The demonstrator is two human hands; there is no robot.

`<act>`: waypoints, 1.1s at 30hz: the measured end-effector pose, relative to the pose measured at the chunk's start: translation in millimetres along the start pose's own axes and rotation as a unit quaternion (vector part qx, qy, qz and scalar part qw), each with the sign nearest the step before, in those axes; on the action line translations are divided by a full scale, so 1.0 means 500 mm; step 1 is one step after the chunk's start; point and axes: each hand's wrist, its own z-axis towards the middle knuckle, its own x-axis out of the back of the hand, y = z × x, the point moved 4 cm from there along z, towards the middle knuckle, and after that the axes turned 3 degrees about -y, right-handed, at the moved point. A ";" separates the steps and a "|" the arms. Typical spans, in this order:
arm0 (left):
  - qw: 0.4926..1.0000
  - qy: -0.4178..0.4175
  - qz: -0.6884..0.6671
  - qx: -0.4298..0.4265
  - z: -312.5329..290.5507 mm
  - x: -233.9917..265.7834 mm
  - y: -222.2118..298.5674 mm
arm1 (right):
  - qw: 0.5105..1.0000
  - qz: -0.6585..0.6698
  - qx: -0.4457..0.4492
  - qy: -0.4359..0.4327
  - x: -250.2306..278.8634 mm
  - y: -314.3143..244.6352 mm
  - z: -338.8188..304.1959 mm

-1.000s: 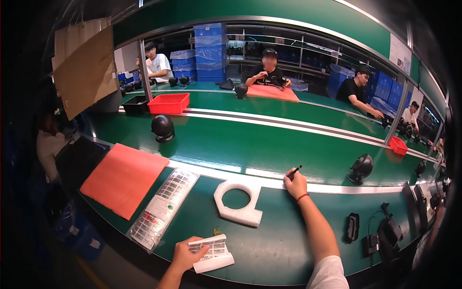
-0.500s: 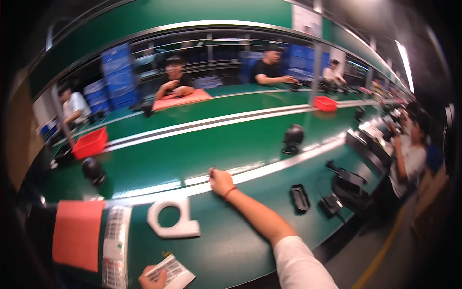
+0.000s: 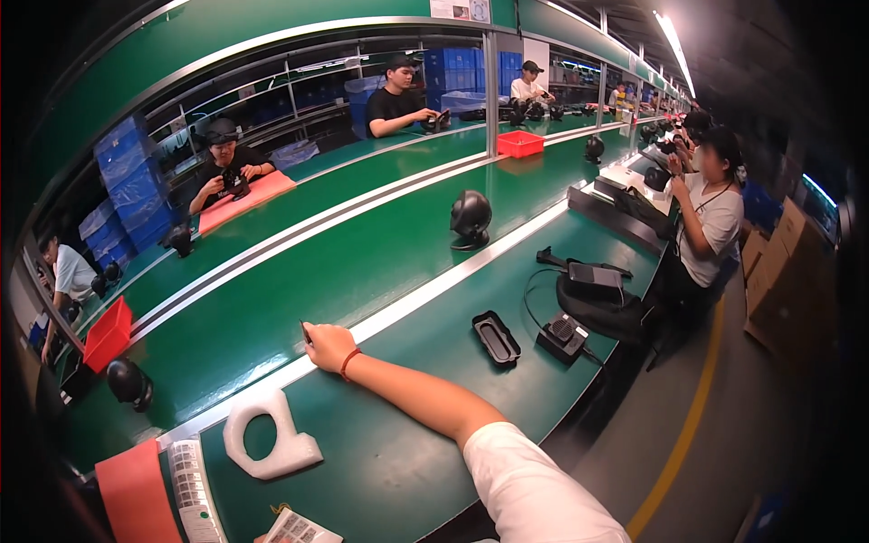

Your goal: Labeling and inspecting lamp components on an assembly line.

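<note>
My right hand point(image 3: 329, 347), a red cord round its wrist, reaches over the pale metal strip along the conveyor's near edge. Its fingers are closed, and a small thin dark object point(image 3: 303, 330) pokes out at the fingertips, too small to name. At the bottom edge lies a white printed packet point(image 3: 303, 528) with a bit of yellow-brown string at its top. Only a sliver of my left hand point(image 3: 261, 538) shows beside it, the rest cut off by the frame. Between the hands, a white foam piece point(image 3: 294, 450) with a round hole rests on the green table.
A black tray point(image 3: 496, 338), a black boxy device point(image 3: 563, 337) with a cable and a black strapped bundle point(image 3: 593, 303) lie right. Black round-headed devices point(image 3: 471, 217) stand on the green conveyor point(image 3: 362, 262). A label strip point(image 3: 192, 489) and orange mat point(image 3: 136, 493) lie left. Co-workers sit opposite.
The view has swung right, so things shift left in the picture. My left hand has mostly slipped out at the bottom edge. My right hand stays closed and outstretched over the strip.
</note>
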 end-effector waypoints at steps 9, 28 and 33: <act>1.000 0.000 -0.008 -0.022 0.000 0.003 -0.003 | 1.000 -0.005 0.015 0.017 -0.004 -0.010 -0.005; 1.000 0.005 -0.005 -0.022 0.002 0.000 0.004 | 0.998 0.008 0.022 0.054 -0.006 -0.016 -0.014; 1.000 0.003 0.006 -0.018 0.003 -0.003 0.006 | 0.998 -0.001 0.028 0.058 -0.009 -0.005 -0.013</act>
